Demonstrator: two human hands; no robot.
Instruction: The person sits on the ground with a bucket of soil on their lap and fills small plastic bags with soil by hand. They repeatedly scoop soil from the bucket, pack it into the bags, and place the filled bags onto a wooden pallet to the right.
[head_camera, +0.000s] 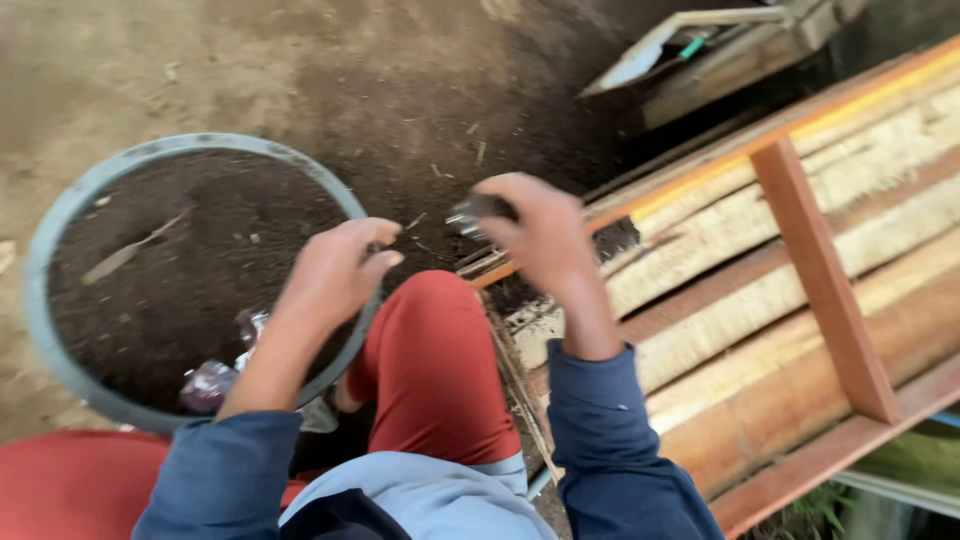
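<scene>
At the left sits a wide round grey-rimmed basin (60, 215) filled with dark soil, a pale sliver of wood lying on the soil's surface. At its near edge lie a few crumpled clear plastic bags (208, 383). The left hand (335, 270) hangs over the basin's right rim, fingers curled in towards the palm; whether they grip anything cannot be told through the blur. Just right of it, a knee in red trousers (430, 350) rises from below. Further right and slightly farther, the right hand (540, 235) is closed around a small dark, soil-covered object (478, 210), too blurred to identify. Right of both hands runs a stack of rough wooden planks (780, 250) with an orange-brown crosspiece.
</scene>
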